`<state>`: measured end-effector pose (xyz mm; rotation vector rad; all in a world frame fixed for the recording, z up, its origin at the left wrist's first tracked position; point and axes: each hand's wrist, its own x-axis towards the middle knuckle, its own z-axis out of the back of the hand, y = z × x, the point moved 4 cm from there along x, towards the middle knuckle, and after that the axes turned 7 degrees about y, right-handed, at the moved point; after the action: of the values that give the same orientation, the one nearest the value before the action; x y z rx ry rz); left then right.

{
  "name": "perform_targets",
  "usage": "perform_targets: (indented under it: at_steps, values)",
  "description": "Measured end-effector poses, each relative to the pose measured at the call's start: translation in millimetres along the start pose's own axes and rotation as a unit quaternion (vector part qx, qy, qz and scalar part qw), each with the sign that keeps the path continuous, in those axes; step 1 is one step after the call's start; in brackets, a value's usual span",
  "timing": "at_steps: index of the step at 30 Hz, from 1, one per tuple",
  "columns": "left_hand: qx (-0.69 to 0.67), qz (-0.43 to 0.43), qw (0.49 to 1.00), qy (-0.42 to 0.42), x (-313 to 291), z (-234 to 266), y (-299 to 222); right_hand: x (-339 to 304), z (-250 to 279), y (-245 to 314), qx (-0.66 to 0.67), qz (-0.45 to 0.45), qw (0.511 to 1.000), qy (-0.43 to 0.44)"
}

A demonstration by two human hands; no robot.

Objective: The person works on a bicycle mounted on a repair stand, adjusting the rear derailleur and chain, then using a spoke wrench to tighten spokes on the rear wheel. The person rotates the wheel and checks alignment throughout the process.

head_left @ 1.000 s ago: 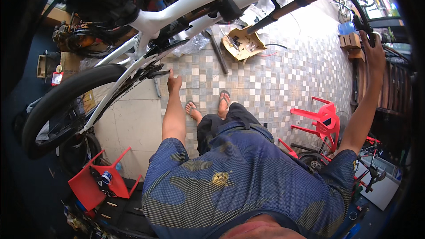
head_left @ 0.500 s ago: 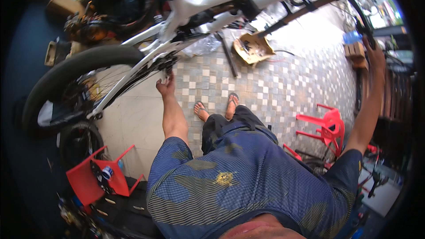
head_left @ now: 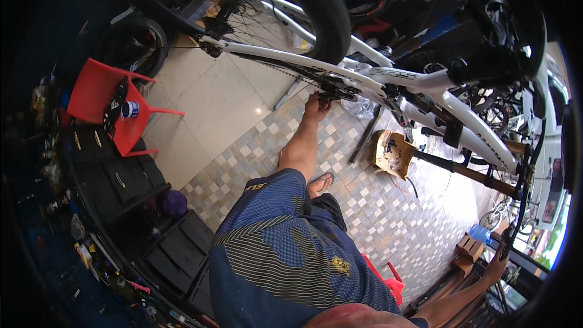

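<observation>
A white bicycle (head_left: 419, 82) hangs across the upper part of the view, raised off the floor. My left hand (head_left: 317, 108) reaches up to its drivetrain, closed at the crank arm beside the chainring (head_left: 340, 88); the fingertips are partly hidden. From there the chain (head_left: 276, 73) runs back to the cassette by the rear wheel (head_left: 333, 15), whose tyre looks smeared. At the lower right, my right hand (head_left: 498, 262) is closed around the end of the black handlebar (head_left: 523, 206), near a lever.
An open cardboard box (head_left: 395, 157) with small parts sits on the tiled floor beneath the frame. A red chair (head_left: 100, 94) holding a small tin stands at left, beside black cases (head_left: 121, 182). Another red chair (head_left: 393, 282) shows partly behind my body. A wooden crate (head_left: 469, 248) lies near my right hand.
My view has swung left and tilted, so the bicycle appears farther right with the whole rear end showing. Both hands stay at the bicycle, the left at the crank and the right on the handlebar.
</observation>
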<state>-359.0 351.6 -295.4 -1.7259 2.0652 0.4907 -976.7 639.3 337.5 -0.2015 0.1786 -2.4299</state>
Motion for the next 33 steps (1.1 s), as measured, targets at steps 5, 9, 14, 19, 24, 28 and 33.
perform_targets:
  at_steps: [5,9,14,19,24,28,33]
  values:
    - [0.233,0.053,0.965,-0.107,-45.7,15.1,-9.6,-3.9,-2.4,-0.7,-0.037,-0.038,0.999,-0.009]
    - [0.342,0.107,0.923,-0.138,-115.4,51.7,-51.7,-21.4,2.1,23.9,-0.167,-0.001,0.949,-0.266]
    - [0.463,0.134,0.82,-0.308,-232.9,134.4,-124.7,-46.7,-69.9,137.1,-0.069,0.181,0.92,-0.34]
    - [0.513,0.1,0.762,-0.382,-306.4,132.2,-186.2,-130.3,-265.2,307.7,0.193,0.286,0.936,0.07]
    - [0.496,0.006,0.798,-0.341,-336.1,84.7,-214.6,-284.0,-313.3,454.9,0.09,0.594,0.661,0.45]
    - [0.48,-0.01,0.8,-0.36,-331.2,88.6,-238.2,-353.5,-266.2,525.2,0.12,0.582,0.598,0.537]
    - [0.638,-0.028,0.673,-0.373,-290.7,124.0,-307.9,-357.8,-264.6,589.6,-0.001,0.61,0.674,0.417]
